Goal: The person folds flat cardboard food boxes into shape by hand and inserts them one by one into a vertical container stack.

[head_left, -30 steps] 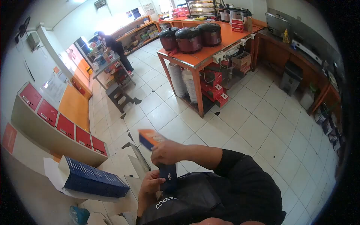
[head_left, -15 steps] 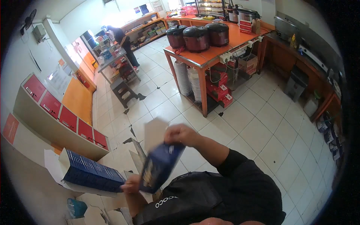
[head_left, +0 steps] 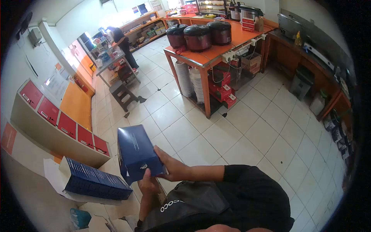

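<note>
A dark blue cardboard box (head_left: 137,145) with small white print is held in front of my body, opened out into a box shape and tilted. My right hand (head_left: 170,165) grips its near right side, fingers partly hidden behind it. At the near end, my left hand (head_left: 147,185) presses with the thumb raised against the panel; its other fingers are hidden beneath. A flap hangs at the box's lower left corner. To the left, a row of similar dark blue cardboard pieces (head_left: 94,179) lies packed in an open white carton (head_left: 54,174).
Red-doored lockers (head_left: 67,125) line the left wall. Ahead stands an orange table (head_left: 216,54) with three rice cookers (head_left: 198,38). A stool (head_left: 123,94) is near a metal table, where another person (head_left: 123,46) stands. A grey bin (head_left: 301,83) sits at right.
The blue cardboard was flatter and blurred in motion; now it is a squared box, higher and further left. My left hand has moved right, away from the packed row, onto the box's near end.
</note>
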Tool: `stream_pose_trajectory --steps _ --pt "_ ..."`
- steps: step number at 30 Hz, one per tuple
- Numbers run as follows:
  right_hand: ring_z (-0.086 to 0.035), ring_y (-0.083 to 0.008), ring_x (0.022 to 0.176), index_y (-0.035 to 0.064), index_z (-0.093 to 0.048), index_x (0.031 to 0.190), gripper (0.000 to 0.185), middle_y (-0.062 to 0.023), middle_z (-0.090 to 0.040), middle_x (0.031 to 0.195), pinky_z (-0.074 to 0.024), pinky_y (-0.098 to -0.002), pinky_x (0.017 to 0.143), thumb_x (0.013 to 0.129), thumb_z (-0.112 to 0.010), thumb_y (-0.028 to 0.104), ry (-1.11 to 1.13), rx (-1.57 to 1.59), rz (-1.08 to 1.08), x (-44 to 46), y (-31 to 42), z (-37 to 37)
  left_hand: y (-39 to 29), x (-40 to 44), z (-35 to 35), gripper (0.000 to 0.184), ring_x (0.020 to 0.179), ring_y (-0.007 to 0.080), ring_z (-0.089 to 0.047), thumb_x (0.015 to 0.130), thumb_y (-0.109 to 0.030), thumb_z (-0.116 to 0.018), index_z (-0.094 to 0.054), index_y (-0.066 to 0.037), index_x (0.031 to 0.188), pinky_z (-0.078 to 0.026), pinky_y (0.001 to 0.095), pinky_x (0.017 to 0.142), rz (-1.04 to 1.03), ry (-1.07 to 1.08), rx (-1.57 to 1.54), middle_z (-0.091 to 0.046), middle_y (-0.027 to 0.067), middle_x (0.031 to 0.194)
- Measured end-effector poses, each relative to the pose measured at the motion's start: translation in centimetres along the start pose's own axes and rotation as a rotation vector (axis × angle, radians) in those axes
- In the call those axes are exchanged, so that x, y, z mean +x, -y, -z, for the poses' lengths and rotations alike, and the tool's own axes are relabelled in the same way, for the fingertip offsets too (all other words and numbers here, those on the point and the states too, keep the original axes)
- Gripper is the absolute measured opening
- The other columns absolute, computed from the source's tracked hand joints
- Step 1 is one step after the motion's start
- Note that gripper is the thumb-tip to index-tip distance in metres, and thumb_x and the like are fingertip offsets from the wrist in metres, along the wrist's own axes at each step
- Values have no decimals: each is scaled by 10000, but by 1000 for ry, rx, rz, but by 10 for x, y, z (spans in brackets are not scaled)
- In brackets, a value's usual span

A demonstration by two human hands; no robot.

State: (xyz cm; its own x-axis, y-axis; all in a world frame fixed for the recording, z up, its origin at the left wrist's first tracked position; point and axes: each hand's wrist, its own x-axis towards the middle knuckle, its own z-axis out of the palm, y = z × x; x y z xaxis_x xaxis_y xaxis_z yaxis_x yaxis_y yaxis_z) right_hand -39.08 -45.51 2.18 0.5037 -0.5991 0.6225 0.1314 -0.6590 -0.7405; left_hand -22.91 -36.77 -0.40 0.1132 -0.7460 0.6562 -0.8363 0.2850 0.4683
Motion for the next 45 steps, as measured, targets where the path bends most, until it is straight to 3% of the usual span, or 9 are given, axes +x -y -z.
stream_pose_trajectory --steps 4,12,16,25,29,33,37,41,45 --pt "-614 -169 855 -48 -566 1114 281 -128 -637 945 -481 -279 804 903 -543 136 46 533 -482 4 -15 15 -10 3 6 193 815 172 -604 846 -98 -618 -611 61 954 -457 289 788 457 -29 -171 -656 108 915" --pt "-556 -157 679 11 -620 988 268 -75 -591 753 -435 -279 598 829 -648 225 -219 140 -322 3 15 41 -57 40 19 111 773 127 -604 793 -53 -669 -657 52 825 -467 260 710 989 -203 -857 -663 70 833" --pt "-538 -225 636 15 -634 848 154 -72 -517 714 -434 -315 535 756 -678 131 64 -189 409 15 18 47 -55 47 13 160 790 131 -611 793 -48 -662 -636 68 900 -475 253 716 864 -119 -892 -658 74 896" --pt "-534 -232 651 11 -609 859 196 -80 -483 720 -463 -332 566 669 -621 56 -55 -451 378 26 11 24 -63 53 -18 214 849 144 -591 820 -109 -636 -624 16 993 -450 263 781 763 -58 -793 -638 73 957" --pt "-578 -233 668 18 -654 882 137 -77 -555 720 -475 -311 566 753 -657 66 123 -335 363 27 11 25 -42 49 -14 171 852 99 -568 836 -97 -600 -621 16 964 -452 260 763 519 208 -1163 -639 41 926" --pt "-582 -247 757 28 -657 938 190 -112 -584 817 -480 -352 672 802 -654 161 -10 -50 293 41 26 54 -15 28 0 200 807 116 -568 816 -97 -609 -600 -6 994 -455 301 754 513 839 -812 -640 34 893" --pt "-537 -251 922 42 -623 943 197 -132 -569 912 -442 -371 813 829 -637 202 616 -144 238 58 14 50 -39 33 21 214 849 140 -571 837 -69 -585 -591 -9 1043 -441 299 812 361 1131 -662 -643 66 924" --pt "-544 -232 790 23 -626 844 158 -97 -549 807 -435 -340 709 820 -641 178 512 260 -13 62 0 53 -49 35 34 202 879 137 -581 831 3 -562 -599 11 1029 -427 279 854 946 1020 -1101 -643 57 967" --pt "-526 -214 698 24 -631 763 96 -79 -503 736 -427 -314 639 760 -671 111 725 251 83 63 7 43 -38 23 32 236 857 118 -581 803 24 -586 -610 4 1037 -433 275 823 1035 1035 -1111 -647 50 960"
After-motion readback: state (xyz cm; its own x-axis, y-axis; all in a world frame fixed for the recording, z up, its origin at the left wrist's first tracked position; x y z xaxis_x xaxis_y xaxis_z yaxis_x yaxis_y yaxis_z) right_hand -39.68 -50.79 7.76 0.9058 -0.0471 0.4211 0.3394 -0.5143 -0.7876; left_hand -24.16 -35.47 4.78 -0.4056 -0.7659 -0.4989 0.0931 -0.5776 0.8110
